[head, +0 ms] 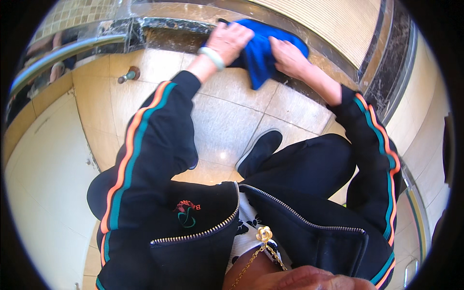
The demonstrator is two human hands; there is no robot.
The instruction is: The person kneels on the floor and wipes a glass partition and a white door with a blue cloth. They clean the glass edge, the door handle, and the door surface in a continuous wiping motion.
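A blue cloth with a dark edge [259,54] lies bunched over a dark marble ledge [174,36] at the top of the view, one corner hanging down over the floor tiles. My left hand [230,41], with a pale bangle at the wrist, grips the cloth's left part. On the right part, my right hand [288,58] pinches a fold between thumb and fingers. Part of the cloth's underside is hidden beneath the hands.
A door stop [134,73] sticks up from the tiled floor [224,112] at the left. A white door panel [50,163] stands lower left, with a metal rail [69,50] above it. Beyond the ledge lies a ribbed pale surface [326,21]. My shoe [259,152] rests on the tiles.
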